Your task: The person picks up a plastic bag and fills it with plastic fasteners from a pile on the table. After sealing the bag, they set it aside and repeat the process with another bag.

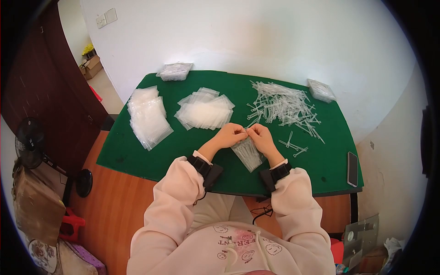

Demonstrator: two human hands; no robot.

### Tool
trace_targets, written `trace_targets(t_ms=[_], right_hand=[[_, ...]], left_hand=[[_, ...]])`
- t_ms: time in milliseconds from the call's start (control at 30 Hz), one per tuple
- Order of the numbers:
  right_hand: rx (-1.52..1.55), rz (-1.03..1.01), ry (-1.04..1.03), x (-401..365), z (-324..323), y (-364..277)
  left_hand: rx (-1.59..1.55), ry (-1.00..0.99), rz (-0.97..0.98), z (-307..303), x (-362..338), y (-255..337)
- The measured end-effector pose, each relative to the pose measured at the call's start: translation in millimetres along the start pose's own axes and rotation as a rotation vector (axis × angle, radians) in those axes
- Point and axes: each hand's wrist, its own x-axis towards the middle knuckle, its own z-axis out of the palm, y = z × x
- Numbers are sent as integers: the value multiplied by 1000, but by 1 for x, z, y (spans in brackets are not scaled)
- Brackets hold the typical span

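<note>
Stick bag point(250, 157): clear plastic, on green tabletop point(298, 176).
Hands: your left hand point(231, 135) and right hand point(262, 139) seemingly pinch its top.
Packed: two clear plastic packs point(176, 72).
Unpacked: thin clear sticks point(280, 103), flat clear bags point(206, 110).

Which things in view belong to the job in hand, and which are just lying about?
In the job:
bag of clear sticks
left bag pile
middle bag pile
stick heap
probably back-left pack, back-right pack

Apparently just lying about:
phone
fan
cardboard box

The bench point(151, 164) has a matt green cloth top. Clear glossy plastic bags point(149, 117) lie near its left edge.
</note>
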Motion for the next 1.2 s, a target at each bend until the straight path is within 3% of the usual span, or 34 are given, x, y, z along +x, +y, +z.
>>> trace_targets(t_ms=[267, 400, 533, 767, 933, 1033, 1200], right_hand=[[-57, 40, 150, 4, -4, 7], [81, 122, 243, 4, -8, 4], [186, 243, 145, 3, -11, 3], [-237, -92, -132, -4, -6, -2], [-236, -118, -122, -4, -6, -6], [-280, 7, -153, -3, -9, -11], [-281, 4, -116, 1, -20, -5]], left_hand=[[41, 74, 1, -9, 3, 0], [59, 116, 26, -19, 2, -2], [121, 130, 10, -27, 4, -11], [280, 15, 108, -13, -3, -2], [328, 48, 165, -10, -5, 0], [389, 10, 140, -20, -2, -3], [258, -21, 78, -41, -6, -3]])
